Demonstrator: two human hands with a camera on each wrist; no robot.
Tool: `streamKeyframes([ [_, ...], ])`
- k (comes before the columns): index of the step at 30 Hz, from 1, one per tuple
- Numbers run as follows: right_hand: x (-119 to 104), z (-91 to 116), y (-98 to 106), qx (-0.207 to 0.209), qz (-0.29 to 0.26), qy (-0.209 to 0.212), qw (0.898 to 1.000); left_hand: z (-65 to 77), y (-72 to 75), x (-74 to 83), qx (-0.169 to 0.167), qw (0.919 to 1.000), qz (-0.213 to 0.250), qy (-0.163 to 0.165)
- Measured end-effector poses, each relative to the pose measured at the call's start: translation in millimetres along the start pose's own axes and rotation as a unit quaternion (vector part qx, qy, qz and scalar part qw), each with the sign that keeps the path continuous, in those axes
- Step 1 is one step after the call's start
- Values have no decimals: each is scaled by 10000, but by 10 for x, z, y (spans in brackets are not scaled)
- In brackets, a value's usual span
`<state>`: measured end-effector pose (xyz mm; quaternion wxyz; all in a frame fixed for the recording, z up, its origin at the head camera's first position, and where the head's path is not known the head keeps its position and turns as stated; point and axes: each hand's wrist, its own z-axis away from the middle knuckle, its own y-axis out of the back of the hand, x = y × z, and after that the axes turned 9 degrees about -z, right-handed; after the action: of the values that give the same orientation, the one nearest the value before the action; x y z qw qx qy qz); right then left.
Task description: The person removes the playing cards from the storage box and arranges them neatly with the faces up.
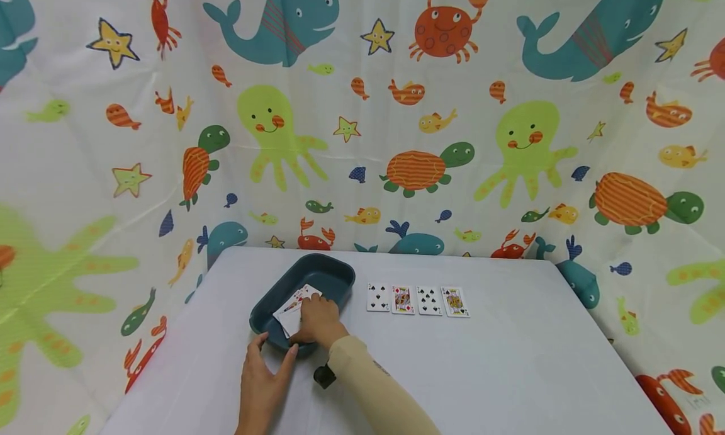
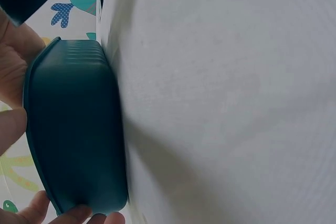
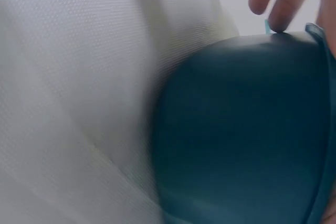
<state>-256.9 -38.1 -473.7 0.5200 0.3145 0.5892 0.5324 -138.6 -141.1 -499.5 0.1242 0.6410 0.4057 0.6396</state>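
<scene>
In the head view a dark teal plastic tray (image 1: 257,309) stands on the white table, with several loose playing cards (image 1: 290,320) inside. My left hand (image 1: 264,384) holds the tray's near left corner, fingers at its left side and thumb at the near end. The left wrist view shows these fingers (image 2: 79,213) against the tray wall (image 2: 73,124). My right hand (image 1: 320,322) reaches into the tray, bent over the cards, with its thumb at the near side. Whether it pinches a card is hidden. The right wrist view shows mostly the tray's outer wall (image 3: 241,129).
Right of the tray, a row of several face-up cards lies on the table: a spade card (image 1: 377,298), a red face card (image 1: 403,300), another spade card (image 1: 429,301) and a face card (image 1: 455,302). A curtain (image 1: 362,170) printed with sea animals hangs behind the table.
</scene>
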Motion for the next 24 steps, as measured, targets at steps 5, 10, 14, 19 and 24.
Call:
streamKeyframes([
  [5,81,59,58,137,-1011,199,9946,33,13,12,-171,9998,-117,76],
  [10,205,144,175,215,-2635,582,9627,62,31,23,-234,9995,-171,87],
  [14,300,249,253,278,-3792,621,9228,83,34,32,-128,9998,-160,64],
  [19,402,351,289,346,-4803,597,8744,110,50,51,-116,9997,-177,77],
  [24,487,428,315,334,-5324,670,8432,150,47,56,10,9998,-163,74],
])
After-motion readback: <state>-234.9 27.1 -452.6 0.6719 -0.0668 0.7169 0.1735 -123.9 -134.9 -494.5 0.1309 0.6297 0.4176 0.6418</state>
